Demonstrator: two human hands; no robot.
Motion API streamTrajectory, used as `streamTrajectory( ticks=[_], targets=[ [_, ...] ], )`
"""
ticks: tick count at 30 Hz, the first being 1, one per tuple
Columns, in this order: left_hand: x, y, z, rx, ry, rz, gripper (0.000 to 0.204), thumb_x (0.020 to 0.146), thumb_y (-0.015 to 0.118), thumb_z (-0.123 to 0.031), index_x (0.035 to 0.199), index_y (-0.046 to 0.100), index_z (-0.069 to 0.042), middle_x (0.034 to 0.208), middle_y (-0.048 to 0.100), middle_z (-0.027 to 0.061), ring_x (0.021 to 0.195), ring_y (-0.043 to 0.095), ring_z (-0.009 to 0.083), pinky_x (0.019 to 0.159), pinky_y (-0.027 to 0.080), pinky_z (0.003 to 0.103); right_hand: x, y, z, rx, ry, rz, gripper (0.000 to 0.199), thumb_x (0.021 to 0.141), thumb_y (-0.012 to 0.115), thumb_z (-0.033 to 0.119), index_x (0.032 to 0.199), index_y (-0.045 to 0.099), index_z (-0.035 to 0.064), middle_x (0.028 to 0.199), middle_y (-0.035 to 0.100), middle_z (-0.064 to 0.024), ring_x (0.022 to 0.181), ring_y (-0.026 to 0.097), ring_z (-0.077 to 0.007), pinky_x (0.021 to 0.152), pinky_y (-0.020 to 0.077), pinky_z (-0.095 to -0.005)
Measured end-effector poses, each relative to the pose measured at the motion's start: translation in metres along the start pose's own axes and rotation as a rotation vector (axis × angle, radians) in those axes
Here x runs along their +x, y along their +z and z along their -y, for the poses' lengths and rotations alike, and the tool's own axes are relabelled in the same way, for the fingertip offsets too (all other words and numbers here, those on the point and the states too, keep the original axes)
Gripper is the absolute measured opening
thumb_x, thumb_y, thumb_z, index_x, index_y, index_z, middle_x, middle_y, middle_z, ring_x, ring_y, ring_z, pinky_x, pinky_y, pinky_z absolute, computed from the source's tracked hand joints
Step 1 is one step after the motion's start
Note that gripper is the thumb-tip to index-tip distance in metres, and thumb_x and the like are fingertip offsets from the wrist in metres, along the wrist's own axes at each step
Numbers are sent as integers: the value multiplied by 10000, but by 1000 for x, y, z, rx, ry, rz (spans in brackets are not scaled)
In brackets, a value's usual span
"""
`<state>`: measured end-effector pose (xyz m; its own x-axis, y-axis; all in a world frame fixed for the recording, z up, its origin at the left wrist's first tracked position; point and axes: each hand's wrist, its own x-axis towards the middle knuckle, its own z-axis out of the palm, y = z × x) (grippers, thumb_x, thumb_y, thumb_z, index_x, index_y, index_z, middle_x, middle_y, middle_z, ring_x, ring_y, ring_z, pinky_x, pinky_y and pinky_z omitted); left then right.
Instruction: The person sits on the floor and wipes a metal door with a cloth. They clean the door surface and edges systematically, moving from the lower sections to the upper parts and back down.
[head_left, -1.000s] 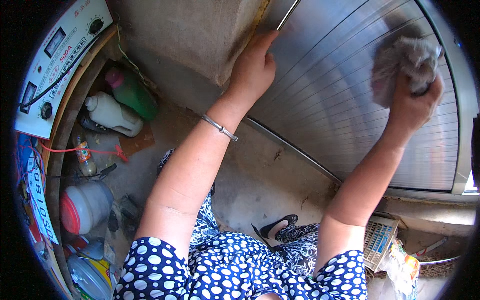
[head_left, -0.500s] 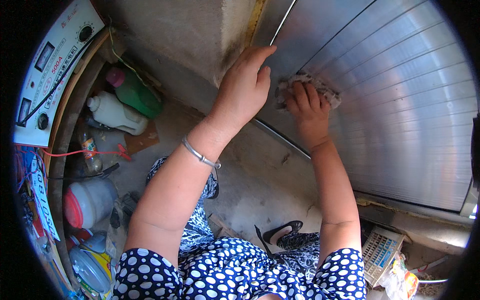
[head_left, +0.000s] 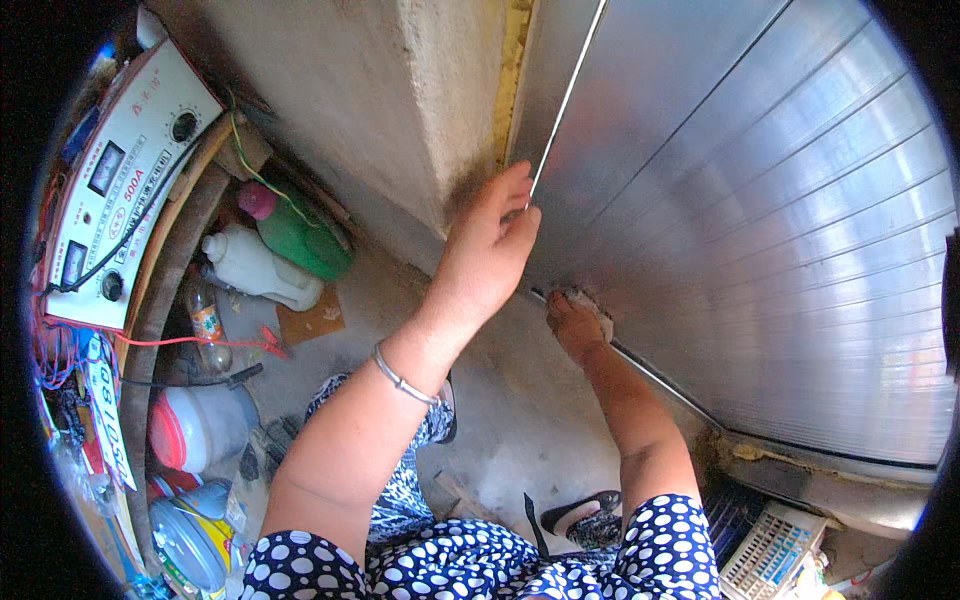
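Observation:
A ribbed grey metal shutter fills the right side, beside a concrete pillar. My left hand rests flat against the shutter's left edge, fingers spread, a silver bangle on its wrist. My right hand is low at the shutter's bottom left corner, pressing a crumpled grey-white cloth against the metal. Most of the cloth is hidden under the hand.
At left stands a white box with dials and meters, a green bottle, a white jug, a white tub with a red lid and cables. A black sandal and a plastic crate lie on the concrete floor.
My right hand with the cloth has swept from the shutter's upper right down to its bottom left corner. My left hand stays at the shutter's left edge.

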<state>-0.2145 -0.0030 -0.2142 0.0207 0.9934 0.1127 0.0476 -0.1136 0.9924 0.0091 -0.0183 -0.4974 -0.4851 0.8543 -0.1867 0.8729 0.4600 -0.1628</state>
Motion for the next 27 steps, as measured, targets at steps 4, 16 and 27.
streamTrajectory(
  ticks=[4,16,27],
  targets=[
    [-7,6,-15,140,156,19,417,926,496,-28,1338,430,-37,1246,546,150,1167,522,215,973,421,317,3,42,-30,-109,-44,-71,273,796,564,187,1038,646,91,1284,506,-75,1234,419,-269,990,387,-369],
    [-13,-11,-44,213,640,-329,309,872,508,27,1168,574,-31,1069,632,128,986,623,231,827,504,312,-54,-326,83,-612,-257,-782,338,765,564,227,1097,626,227,1267,498,-46,1174,447,-266,944,354,-499],
    [-16,-29,-48,134,617,-438,263,869,539,12,1122,596,-35,1016,661,118,909,653,217,743,526,287,-30,-444,106,-660,-320,-1090,733,545,673,-77,1199,601,246,1330,491,-14,1260,420,-280,991,358,-422]
  ],
)
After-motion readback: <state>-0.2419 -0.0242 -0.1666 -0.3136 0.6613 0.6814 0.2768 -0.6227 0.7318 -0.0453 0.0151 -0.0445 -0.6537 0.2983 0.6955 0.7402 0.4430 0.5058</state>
